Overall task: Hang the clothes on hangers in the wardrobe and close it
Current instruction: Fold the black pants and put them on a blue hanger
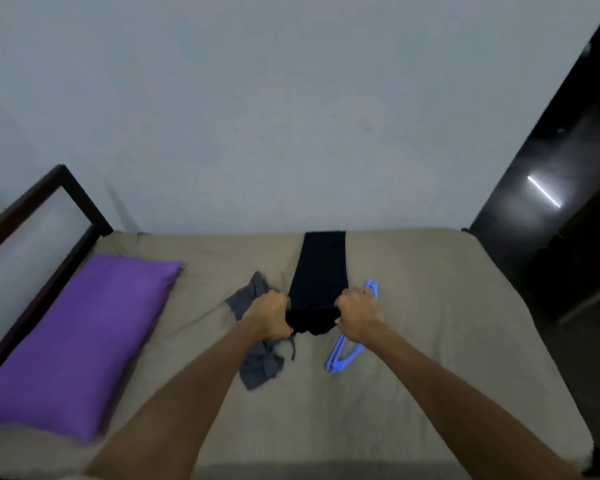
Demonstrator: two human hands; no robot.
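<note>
A long black garment (pixel 321 268) lies stretched across the beige bed (pixel 430 306), reaching to the far edge by the wall. My left hand (pixel 271 315) grips its near left corner and my right hand (pixel 359 317) grips its near right corner, both with curled fingers. A blue plastic hanger (pixel 343 358) lies flat on the bed, partly under my right hand. A crumpled grey garment (pixel 258 365) lies under and beside my left hand. The dark wardrobe (pixel 568 202) stands at the right end of the bed.
A purple pillow (pixel 84 341) lies at the left of the bed, next to the dark bed frame (pixel 73 192). A plain pale wall runs behind the bed.
</note>
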